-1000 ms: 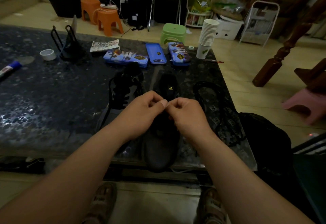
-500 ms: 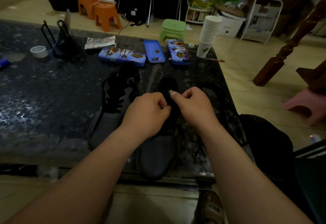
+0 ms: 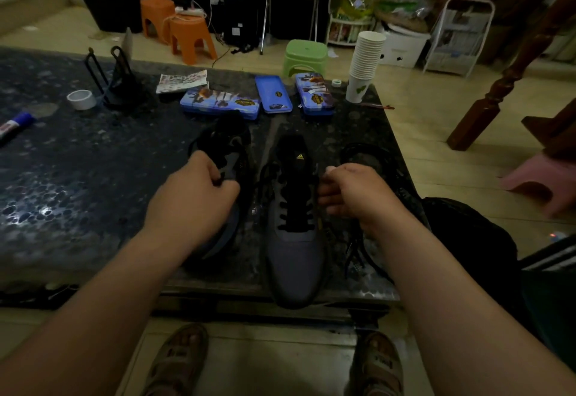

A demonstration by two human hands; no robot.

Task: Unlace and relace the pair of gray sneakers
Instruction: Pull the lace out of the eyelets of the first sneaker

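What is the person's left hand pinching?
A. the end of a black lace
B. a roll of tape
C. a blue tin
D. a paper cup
A: the left hand pinches the end of a black lace between thumb and finger, just left of the laced sneaker in the middle of the table.
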